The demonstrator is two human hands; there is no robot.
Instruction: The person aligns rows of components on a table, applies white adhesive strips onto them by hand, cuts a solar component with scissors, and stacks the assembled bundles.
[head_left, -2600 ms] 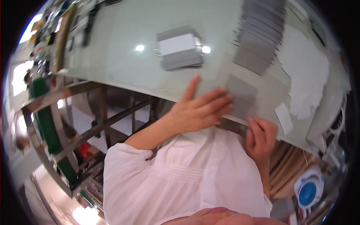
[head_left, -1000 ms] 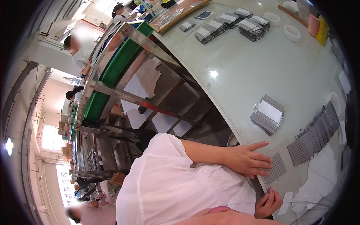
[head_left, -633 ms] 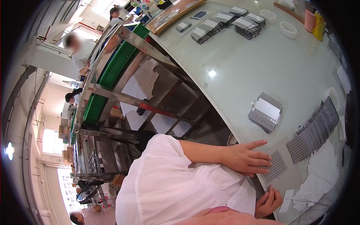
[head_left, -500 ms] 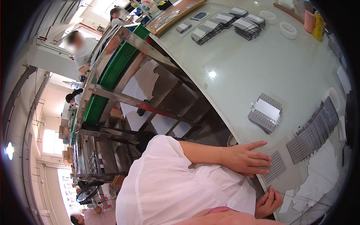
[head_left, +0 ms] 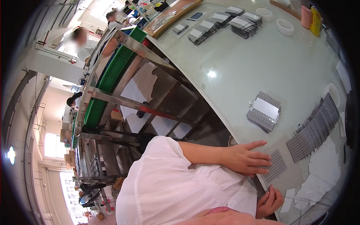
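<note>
Grey ruled sheet (head_left: 277, 165) under my splayed left hand (head_left: 247, 160); right hand (head_left: 270, 201) curled apart, contents I can't tell. Fanned grey sheets (head_left: 314, 129) lie loose; white-topped grey stack (head_left: 264, 109) already piled.

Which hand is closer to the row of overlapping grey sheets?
Left. The left hand, partly over a separate sheet, is near the row of overlapping sheets; the right hand is farther, by the edge of the table.

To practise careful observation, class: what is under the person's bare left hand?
A grey, dark-lined rectangular sheet reaches out from beneath the bare left hand. The part of it that the hand covers, and anything directly under the palm, cannot be seen.
</note>
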